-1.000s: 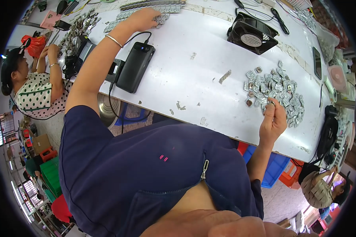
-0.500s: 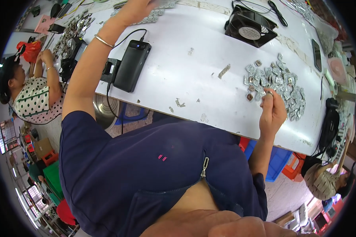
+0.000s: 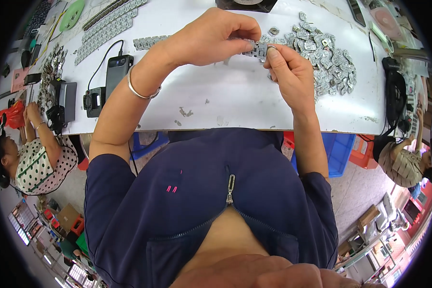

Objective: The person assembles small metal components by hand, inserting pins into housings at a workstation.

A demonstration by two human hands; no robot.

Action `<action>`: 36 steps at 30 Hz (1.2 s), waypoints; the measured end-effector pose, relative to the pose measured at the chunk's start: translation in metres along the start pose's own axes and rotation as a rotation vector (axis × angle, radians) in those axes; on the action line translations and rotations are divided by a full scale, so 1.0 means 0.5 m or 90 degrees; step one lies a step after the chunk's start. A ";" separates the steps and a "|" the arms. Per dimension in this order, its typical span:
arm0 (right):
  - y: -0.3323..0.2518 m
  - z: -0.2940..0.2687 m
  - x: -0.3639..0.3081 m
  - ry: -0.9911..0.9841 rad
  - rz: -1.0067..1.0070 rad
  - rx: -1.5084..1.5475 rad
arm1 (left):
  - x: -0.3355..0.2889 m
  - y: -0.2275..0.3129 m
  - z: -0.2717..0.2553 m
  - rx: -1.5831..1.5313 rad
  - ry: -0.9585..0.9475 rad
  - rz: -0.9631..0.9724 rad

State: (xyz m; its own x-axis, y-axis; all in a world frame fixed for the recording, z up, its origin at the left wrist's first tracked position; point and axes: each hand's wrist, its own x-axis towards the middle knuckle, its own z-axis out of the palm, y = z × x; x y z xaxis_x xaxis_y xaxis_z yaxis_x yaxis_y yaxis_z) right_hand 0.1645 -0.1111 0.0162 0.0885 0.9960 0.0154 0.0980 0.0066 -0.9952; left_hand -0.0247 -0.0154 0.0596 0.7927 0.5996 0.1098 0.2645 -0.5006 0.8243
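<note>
Left hand (image 3: 209,38) moved from far strips (image 3: 105,36) to beside right hand (image 3: 292,69), now pinching metal strip (image 3: 259,50)

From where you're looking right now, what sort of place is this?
Probably a workshop or factory: a heap of small silvery metallic pieces and rows of grey segmented strips lie on a long white worktable, with another person in a white dotted top at its left end.

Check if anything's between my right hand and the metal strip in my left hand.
Nothing visible stands between them: the right hand is pinched at the right end of the metal strip, which the left hand holds. The pile of metal pieces lies farther right.
</note>
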 end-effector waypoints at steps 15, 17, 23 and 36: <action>-0.025 0.002 0.060 -0.180 0.086 0.028 | -0.008 -0.011 -0.020 -0.025 -0.088 -0.158; -0.030 -0.001 0.066 -0.208 0.094 0.067 | -0.010 -0.010 -0.031 -0.058 -0.108 -0.121; -0.021 -0.008 0.076 -0.220 0.115 0.166 | -0.016 -0.028 -0.017 0.034 0.019 0.047; -0.027 -0.004 0.079 -0.090 0.073 0.003 | -0.006 -0.064 0.040 0.392 0.265 0.207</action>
State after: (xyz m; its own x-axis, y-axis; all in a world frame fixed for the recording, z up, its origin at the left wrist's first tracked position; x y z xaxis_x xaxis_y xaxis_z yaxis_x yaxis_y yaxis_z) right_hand 0.1686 -0.0718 0.0306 -0.0420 0.9929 -0.1116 0.0911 -0.1074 -0.9900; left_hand -0.0245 -0.0135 0.0220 0.6446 0.4878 0.5886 0.4076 -0.8707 0.2752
